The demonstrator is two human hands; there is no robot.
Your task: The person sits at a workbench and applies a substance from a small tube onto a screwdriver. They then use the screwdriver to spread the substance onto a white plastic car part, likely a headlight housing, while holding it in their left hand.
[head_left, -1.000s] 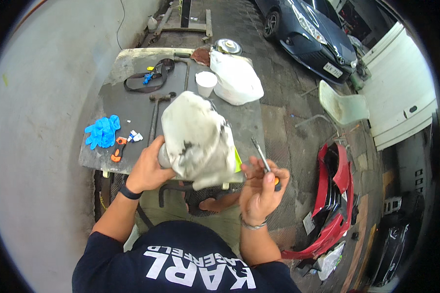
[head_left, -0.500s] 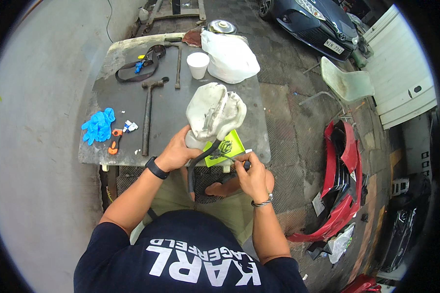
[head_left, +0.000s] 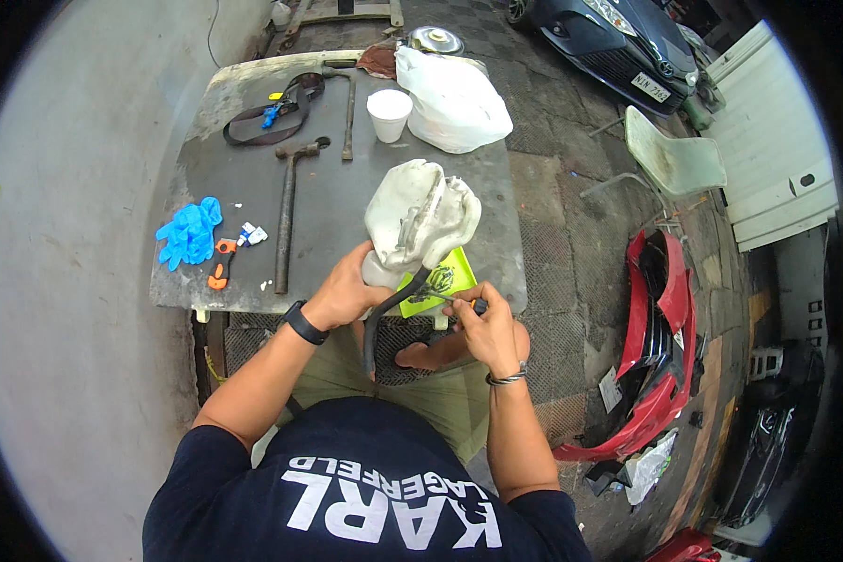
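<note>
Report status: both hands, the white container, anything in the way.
Left hand grips white container. Right hand holds screwdriver, shaft in front of green tray. Black hose hangs from container between the hands, partly hiding tray.

A clear lane runs over the bench [head_left: 332,211] between the near hammer [head_left: 288,220] and the white plastic container [head_left: 403,201], and the right side lies open below the white bag [head_left: 454,105]. Between the hands [head_left: 347,292] the way is cramped by the black hose [head_left: 372,330], the screwdriver [head_left: 480,306] and the green tray [head_left: 465,266], while farther off the white cup [head_left: 389,117], just beside the bag, narrows passage, and blue gloves [head_left: 189,231] obstruct the near left corner
</note>
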